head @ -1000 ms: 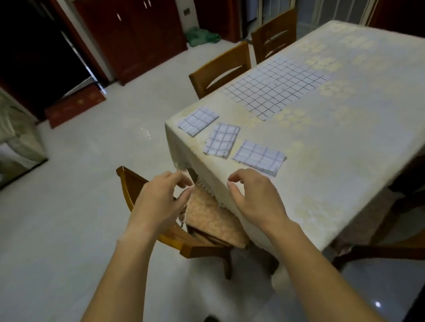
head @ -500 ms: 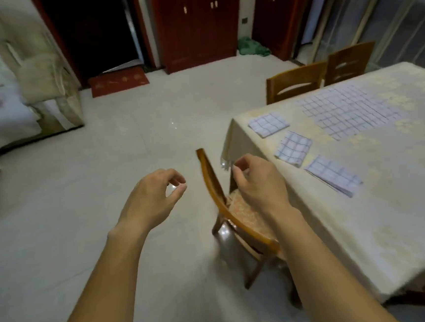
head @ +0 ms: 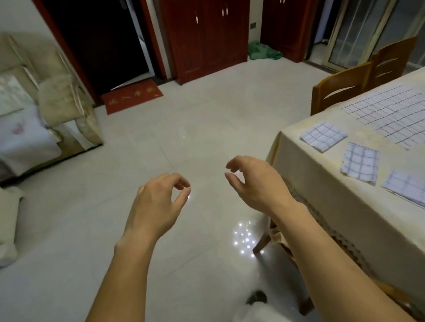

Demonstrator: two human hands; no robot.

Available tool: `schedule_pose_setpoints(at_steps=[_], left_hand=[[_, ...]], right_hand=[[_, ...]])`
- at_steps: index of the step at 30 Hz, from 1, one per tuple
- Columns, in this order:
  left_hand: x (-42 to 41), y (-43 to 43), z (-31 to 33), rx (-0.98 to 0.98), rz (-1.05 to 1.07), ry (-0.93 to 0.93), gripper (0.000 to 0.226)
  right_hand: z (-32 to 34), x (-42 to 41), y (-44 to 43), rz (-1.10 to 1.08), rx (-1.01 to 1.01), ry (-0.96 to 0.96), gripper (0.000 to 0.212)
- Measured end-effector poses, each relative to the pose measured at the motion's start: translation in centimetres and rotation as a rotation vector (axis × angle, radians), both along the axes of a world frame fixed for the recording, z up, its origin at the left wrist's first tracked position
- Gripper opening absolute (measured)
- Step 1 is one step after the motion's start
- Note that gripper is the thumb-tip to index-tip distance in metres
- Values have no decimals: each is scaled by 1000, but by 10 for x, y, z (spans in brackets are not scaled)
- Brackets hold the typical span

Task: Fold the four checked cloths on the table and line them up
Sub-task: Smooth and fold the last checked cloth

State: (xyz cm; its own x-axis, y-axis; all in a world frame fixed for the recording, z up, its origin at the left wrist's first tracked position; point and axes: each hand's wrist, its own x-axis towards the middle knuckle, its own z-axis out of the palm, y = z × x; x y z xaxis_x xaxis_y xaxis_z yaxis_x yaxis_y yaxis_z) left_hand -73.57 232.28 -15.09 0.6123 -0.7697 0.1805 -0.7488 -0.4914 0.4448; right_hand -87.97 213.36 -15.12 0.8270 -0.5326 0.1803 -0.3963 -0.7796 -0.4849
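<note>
- Left hand [head: 156, 204] and right hand [head: 257, 185] hang over the floor [head: 178, 138] beside the bench [head: 309, 162]; fingers [head: 180, 183] loosely curled, holding nothing.
- Far folded cloth [head: 323, 135], middle folded cloth [head: 360, 164] and near folded cloth [head: 419, 192] lie apart in a rough row on the bench.
- Unfolded cloth [head: 397, 116] lies flat beside them.

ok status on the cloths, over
Left hand and right hand empty, loosely curled, over the floor. Three folded cloths by the table edge. Fourth cloth flat, unfolded, nothing on it.
</note>
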Motion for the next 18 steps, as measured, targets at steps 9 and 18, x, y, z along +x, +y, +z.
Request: schedule_pose_setpoints(at_steps=[9, 18], left_hand=[[166, -28, 35, 125, 146, -76, 8], [283, -106, 24, 117, 180, -46, 9]], right_hand=[[0, 200, -52, 159, 157, -28, 30], [4, 318, -134, 134, 162, -15, 29]])
